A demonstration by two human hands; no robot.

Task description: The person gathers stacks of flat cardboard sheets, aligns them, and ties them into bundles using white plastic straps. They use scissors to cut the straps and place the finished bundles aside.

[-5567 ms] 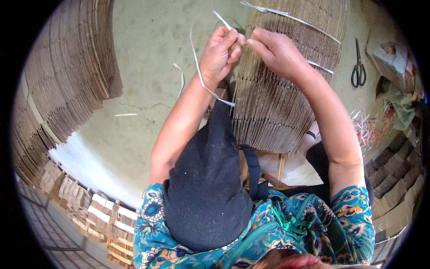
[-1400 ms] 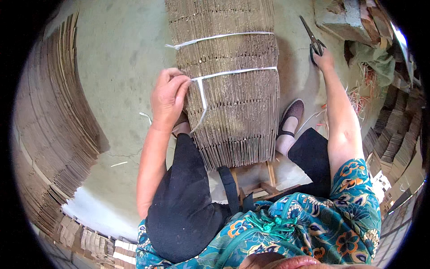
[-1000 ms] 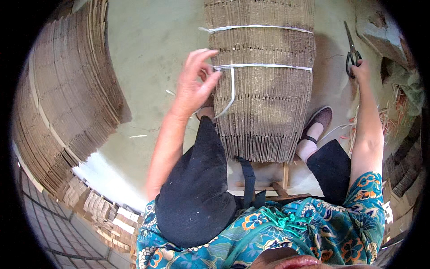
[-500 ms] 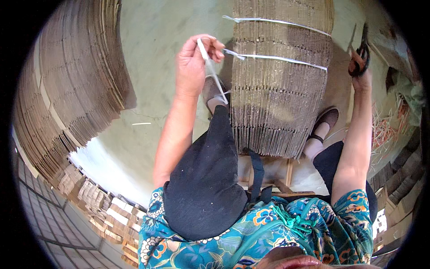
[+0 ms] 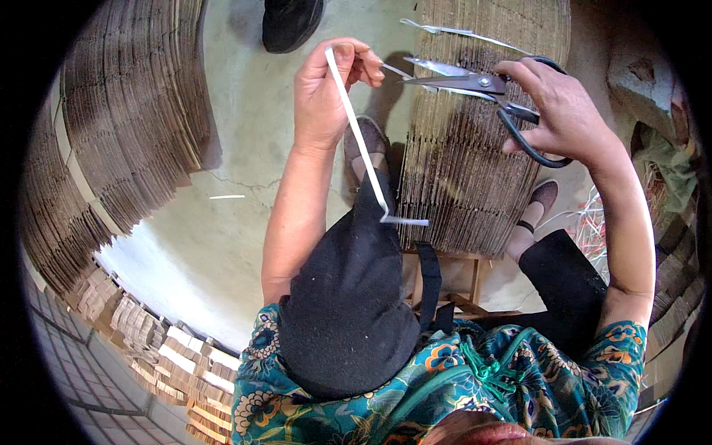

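Raised since half a second ago, the scissors (image 5: 482,85) are now brought by the right hand (image 5: 564,111) to the white strap (image 5: 360,137), blades parted, fingers curled through the handles. The strap tail is pinched taut between thumb and fingers of the left hand (image 5: 322,93), above the cardboard bundle (image 5: 475,148). A cut too near the knot may loosen the binding; fingertips are close. Bare floor (image 5: 245,141) is left open leftward; cardboard stacks (image 5: 126,133) crowd beyond
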